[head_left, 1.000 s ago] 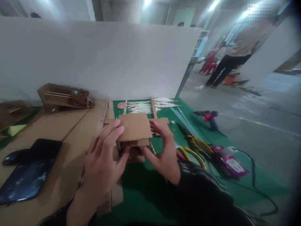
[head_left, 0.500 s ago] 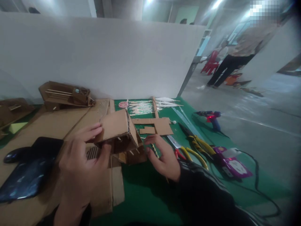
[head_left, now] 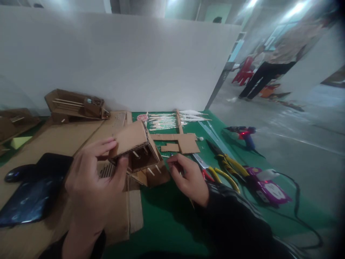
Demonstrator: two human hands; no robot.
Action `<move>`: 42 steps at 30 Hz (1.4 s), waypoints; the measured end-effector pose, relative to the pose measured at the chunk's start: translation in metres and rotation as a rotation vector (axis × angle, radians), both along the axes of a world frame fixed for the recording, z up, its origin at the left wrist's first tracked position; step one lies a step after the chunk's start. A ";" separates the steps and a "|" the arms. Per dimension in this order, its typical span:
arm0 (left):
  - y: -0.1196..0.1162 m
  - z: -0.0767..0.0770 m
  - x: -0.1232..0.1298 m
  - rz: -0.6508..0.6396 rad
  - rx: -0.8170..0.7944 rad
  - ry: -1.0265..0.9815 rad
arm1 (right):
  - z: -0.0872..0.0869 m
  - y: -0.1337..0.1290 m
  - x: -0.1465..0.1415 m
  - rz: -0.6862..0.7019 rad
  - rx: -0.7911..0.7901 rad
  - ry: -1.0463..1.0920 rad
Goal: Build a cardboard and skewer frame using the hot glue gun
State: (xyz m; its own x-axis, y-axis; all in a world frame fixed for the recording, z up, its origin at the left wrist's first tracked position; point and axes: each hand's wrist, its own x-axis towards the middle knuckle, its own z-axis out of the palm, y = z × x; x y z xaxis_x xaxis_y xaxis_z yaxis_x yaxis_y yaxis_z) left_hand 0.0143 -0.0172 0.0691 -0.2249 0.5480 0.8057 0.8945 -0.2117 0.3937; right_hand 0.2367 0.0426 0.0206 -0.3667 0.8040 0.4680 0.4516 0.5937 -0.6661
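Observation:
My left hand (head_left: 94, 172) pinches the left side of a small cardboard box (head_left: 130, 140), tilted with its open side toward the lower right. Thin wooden sticks show inside it. Below and right of the box is another cardboard part (head_left: 153, 175) with short sticks poking out; whether the two are joined is unclear. My right hand (head_left: 188, 180) is just right of this part, thumb and forefinger closed together near a thin pale stick end; what the fingers hold is too small to make out.
Scissors (head_left: 201, 162), pliers (head_left: 231, 165) and a purple power strip (head_left: 269, 187) lie on the right. A glue gun (head_left: 246, 135) sits behind them. Cardboard pieces (head_left: 188, 143) and packed sticks (head_left: 164, 121) lie ahead; a black pouch (head_left: 29, 201) is left. A person (head_left: 272, 68) stands beyond.
The box has tipped so that more of its inside and sticks show. My right hand's thumb and forefinger have come together.

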 end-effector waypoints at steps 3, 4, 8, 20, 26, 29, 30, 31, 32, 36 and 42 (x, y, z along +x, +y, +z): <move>0.002 0.003 0.002 0.007 0.008 -0.006 | 0.002 -0.002 0.001 0.044 -0.026 -0.034; 0.003 0.003 0.003 0.011 0.009 -0.006 | 0.003 -0.003 0.002 0.057 -0.032 -0.049; 0.009 0.004 0.007 0.011 0.031 -0.007 | 0.003 -0.004 0.002 0.116 -0.061 -0.103; 0.011 0.003 0.006 0.002 0.047 -0.006 | -0.001 -0.013 -0.007 0.303 -0.162 -0.237; 0.011 0.003 0.007 -0.015 0.058 -0.019 | 0.001 -0.014 -0.009 0.288 -0.138 -0.266; 0.011 0.003 0.007 -0.033 0.054 -0.015 | 0.003 -0.014 -0.009 0.316 -0.150 -0.275; 0.011 0.003 0.007 -0.042 0.051 -0.013 | 0.003 -0.015 -0.009 0.323 -0.154 -0.273; 0.011 0.003 0.007 -0.047 0.060 -0.009 | 0.004 -0.015 -0.010 0.328 -0.157 -0.271; 0.011 0.003 0.007 -0.048 0.062 -0.008 | 0.004 -0.016 -0.010 0.330 -0.161 -0.273; 0.011 0.002 0.006 -0.037 0.069 -0.005 | 0.005 -0.018 -0.010 0.327 -0.174 -0.313; 0.011 0.003 0.007 -0.034 0.043 -0.014 | 0.003 -0.018 -0.012 0.352 -0.229 -0.301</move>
